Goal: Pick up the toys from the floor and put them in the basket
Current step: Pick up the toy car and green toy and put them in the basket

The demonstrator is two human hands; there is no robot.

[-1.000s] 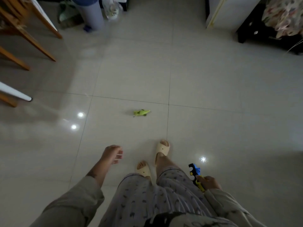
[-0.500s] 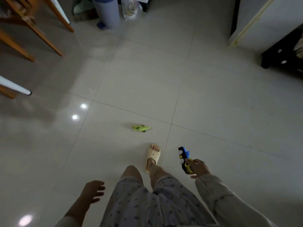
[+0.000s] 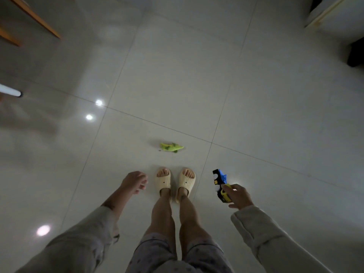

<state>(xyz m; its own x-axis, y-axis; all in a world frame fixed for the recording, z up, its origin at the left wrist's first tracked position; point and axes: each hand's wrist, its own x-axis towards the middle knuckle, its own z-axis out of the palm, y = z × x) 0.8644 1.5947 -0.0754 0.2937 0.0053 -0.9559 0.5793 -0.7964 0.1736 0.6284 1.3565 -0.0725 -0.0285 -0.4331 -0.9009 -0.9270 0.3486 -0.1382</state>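
Observation:
A small green toy [image 3: 171,147] lies on the pale tiled floor just ahead of my feet in cream slippers [image 3: 175,181]. My right hand [image 3: 238,196] is shut on a blue and yellow toy truck [image 3: 220,184] with white wheels, held at my right side above the floor. My left hand [image 3: 134,181] hangs to the left of my feet, fingers loosely apart, holding nothing. No basket is in view.
Wooden chair legs [image 3: 35,18] stand at the upper left, with a white leg tip [image 3: 11,92] at the left edge. A white cabinet [image 3: 334,16] and a dark piece of furniture [image 3: 356,54] sit at the upper right.
I have stepped forward, so the green toy now lies close to my feet, which stand side by side. The view has tilted down. My right hand still holds the truck.

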